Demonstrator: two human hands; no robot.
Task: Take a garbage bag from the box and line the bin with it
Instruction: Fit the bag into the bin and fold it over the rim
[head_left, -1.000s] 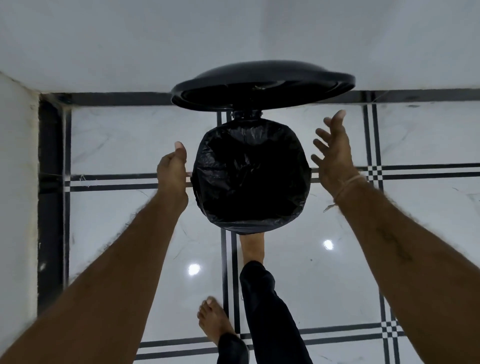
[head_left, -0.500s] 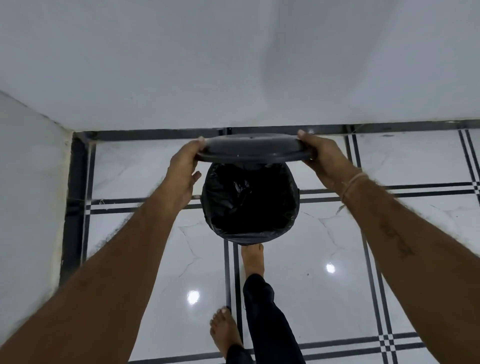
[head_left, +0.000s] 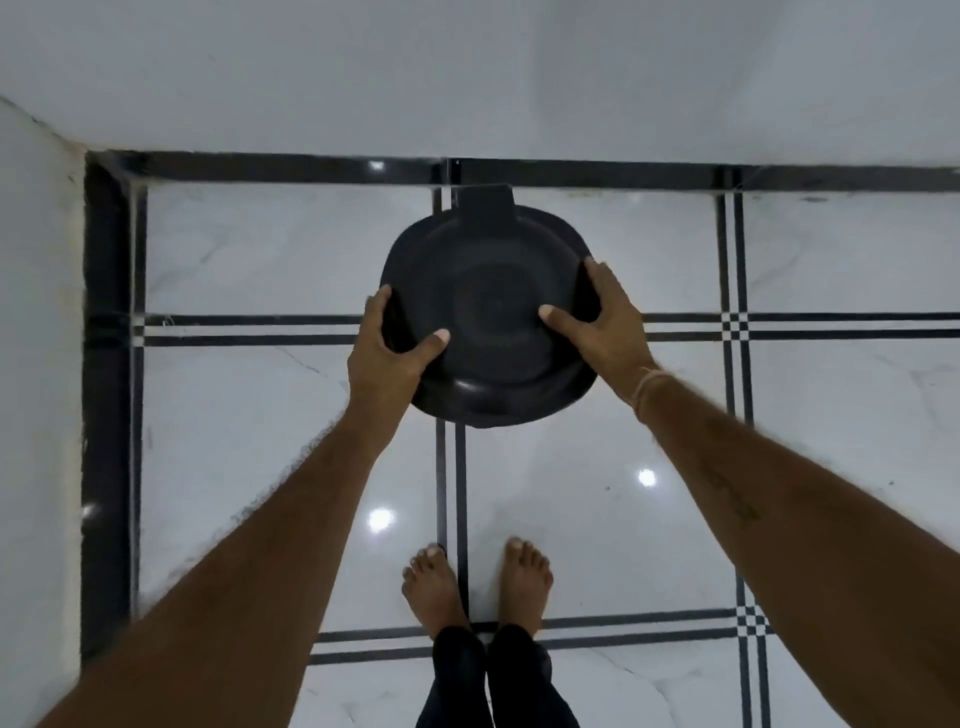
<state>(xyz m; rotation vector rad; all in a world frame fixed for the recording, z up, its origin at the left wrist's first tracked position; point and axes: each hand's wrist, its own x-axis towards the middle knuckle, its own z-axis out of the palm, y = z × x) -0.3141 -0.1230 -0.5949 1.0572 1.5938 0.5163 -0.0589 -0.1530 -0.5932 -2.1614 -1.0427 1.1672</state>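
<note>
A black round bin stands on the white floor near the far wall, seen from straight above. Its black lid (head_left: 493, 291) lies flat down over the bin and hides the inside and the black garbage bag. My left hand (head_left: 387, 356) grips the lid's left rim, thumb on top and fingers wrapped around the edge. On the right rim sits my right hand (head_left: 605, 317), thumb on the lid's top. The hinge tab (head_left: 485, 197) points toward the wall. No box is in view.
White walls meet in a corner at the left (head_left: 41, 260), with a black skirting strip (head_left: 675, 174) along the far wall. The glossy white tiles carry black lines. My two bare feet (head_left: 478, 587) stand side by side just before the bin.
The lid has come down from raised to flat over the bin, covering the bag. Both hands went from free, to the lid's edges, to gripping it. My foot left the pedal.
</note>
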